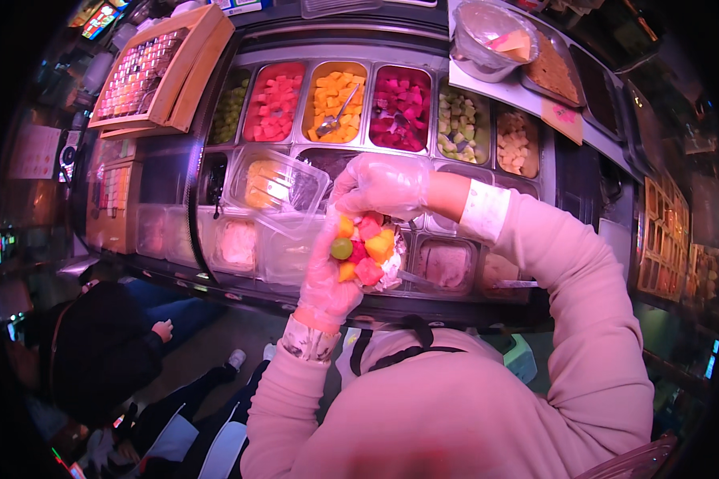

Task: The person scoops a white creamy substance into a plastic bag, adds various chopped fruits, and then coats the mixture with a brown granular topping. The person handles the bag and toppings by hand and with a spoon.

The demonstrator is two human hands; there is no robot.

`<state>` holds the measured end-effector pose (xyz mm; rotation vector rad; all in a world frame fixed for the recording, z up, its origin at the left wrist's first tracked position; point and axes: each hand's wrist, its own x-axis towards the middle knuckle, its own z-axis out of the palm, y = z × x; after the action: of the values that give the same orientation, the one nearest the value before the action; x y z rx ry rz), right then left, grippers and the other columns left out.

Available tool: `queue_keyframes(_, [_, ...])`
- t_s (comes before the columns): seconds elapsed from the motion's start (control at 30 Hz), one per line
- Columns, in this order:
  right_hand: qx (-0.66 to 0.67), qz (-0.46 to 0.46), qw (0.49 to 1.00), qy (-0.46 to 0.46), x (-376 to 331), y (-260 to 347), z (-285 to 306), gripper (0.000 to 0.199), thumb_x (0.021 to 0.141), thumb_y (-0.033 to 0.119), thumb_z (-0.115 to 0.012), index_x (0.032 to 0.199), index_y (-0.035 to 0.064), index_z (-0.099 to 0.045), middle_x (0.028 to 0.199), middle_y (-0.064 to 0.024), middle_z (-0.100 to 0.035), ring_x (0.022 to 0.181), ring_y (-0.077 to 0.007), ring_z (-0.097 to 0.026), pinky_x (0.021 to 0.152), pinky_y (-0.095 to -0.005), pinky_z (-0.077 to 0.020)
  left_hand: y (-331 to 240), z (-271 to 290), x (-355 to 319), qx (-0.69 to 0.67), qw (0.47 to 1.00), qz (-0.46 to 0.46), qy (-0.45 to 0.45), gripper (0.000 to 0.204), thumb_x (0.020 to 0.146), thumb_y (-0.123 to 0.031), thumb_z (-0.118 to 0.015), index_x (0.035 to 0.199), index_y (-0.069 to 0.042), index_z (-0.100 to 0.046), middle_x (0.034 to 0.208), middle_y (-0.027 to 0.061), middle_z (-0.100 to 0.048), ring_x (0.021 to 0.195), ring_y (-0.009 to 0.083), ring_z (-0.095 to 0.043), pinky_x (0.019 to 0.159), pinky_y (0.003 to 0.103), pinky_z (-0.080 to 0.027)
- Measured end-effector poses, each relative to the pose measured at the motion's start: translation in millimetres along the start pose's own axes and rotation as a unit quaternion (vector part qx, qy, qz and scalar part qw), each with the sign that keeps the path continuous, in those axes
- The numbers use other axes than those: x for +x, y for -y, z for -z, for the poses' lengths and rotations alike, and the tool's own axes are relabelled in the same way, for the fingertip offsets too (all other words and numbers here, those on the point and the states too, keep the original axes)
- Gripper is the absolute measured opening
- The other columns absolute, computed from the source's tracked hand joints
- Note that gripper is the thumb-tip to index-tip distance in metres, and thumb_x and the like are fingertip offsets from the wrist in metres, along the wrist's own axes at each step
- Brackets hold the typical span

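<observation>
Fruit-topped dessert (367, 251) — held in gloved left hand (326, 275), nearer than the yellow fruit cubes (324, 89); gloved right hand (382, 185) bent at its far edge — cannot tell whether gripping.

A food shop, shown by pans (307, 128) of cut fruit (272, 104).

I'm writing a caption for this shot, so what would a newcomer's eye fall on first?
Probably the bright pile of mixed fruit near the centre, held in the gloved left hand, with the gloved right hand just above it. Next come three vivid tubs side by side behind the hands: red cubes, yellow-orange cubes with a spoon in them, and magenta cubes.
</observation>
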<state>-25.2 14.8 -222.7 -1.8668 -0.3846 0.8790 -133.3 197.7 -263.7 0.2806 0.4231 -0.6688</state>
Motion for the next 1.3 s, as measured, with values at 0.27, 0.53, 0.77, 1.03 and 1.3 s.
queue_keyframes(0.27, [-0.032, 0.087, 0.989, -0.118, -9.8, -15.8, 16.5, 0.023, 0.098, 0.020, -0.069, 0.108, 0.0000, -0.075, 0.088, -0.0081, -0.075, 0.082, -0.0149, -0.070, 0.075, -0.0341, -0.0558, 1.3, -6.5, 18.6, 0.001, 0.999, 0.045, 0.002, 0.052, 0.104, -0.036, -0.068, 0.146, -0.007, -0.055, 0.139, 0.0112, -0.065, 0.130, 0.0298, -0.064, 0.110, 0.049, -0.053])
queue_keyframes(0.53, [-0.148, -0.004, 0.989, 0.018, 8.8, -6.1, 34.7, 0.021, 0.093, 0.020, -0.075, 0.100, 0.0005, -0.072, 0.086, -0.0102, -0.074, 0.082, -0.0198, -0.071, 0.075, -0.0371, -0.0559, 4.4, -20.7, 41.1, 0.053, 0.995, 0.037, -0.080, 0.053, 0.102, -0.036, -0.070, 0.144, -0.007, -0.056, 0.137, 0.0103, -0.067, 0.127, 0.0282, -0.066, 0.109, 0.048, -0.054])
queue_keyframes(0.77, [0.191, 0.021, 0.979, -0.070, 36.1, -48.3, 44.4, 0.015, 0.100, 0.013, -0.063, 0.107, 0.0006, -0.069, 0.095, -0.0074, -0.072, 0.079, -0.0160, -0.066, 0.074, -0.0325, -0.0552, -9.0, -6.0, 64.0, -0.018, 0.997, 0.079, 0.001, 0.045, 0.105, -0.030, -0.066, 0.143, -0.007, -0.056, 0.135, 0.0130, -0.068, 0.125, 0.0308, -0.068, 0.108, 0.051, -0.055])
queue_keyframes(1.03, [0.101, 0.099, 0.973, -0.184, 50.0, -59.7, 57.7, 0.021, 0.106, 0.019, -0.058, 0.111, -0.0004, -0.065, 0.102, -0.0088, -0.071, 0.090, -0.0203, -0.069, 0.084, -0.0340, -0.0552, -17.0, -13.7, 88.9, 0.046, 0.997, 0.059, -0.011, 0.043, 0.109, -0.030, -0.059, 0.145, -0.006, -0.054, 0.137, 0.0125, -0.066, 0.127, 0.0307, -0.066, 0.108, 0.048, -0.055])
queue_keyframes(1.3, [-0.035, 0.218, 0.953, -0.209, 59.7, -68.2, 57.0, 0.024, 0.108, 0.024, -0.054, 0.117, 0.0045, -0.065, 0.102, -0.0137, -0.071, 0.096, -0.0339, -0.071, 0.087, -0.0408, -0.0554, -17.4, -25.8, 103.0, 0.099, 0.992, 0.063, -0.043, 0.052, 0.110, -0.040, -0.057, 0.147, -0.005, -0.050, 0.139, 0.0159, -0.065, 0.125, 0.0338, -0.067, 0.106, 0.052, -0.057])
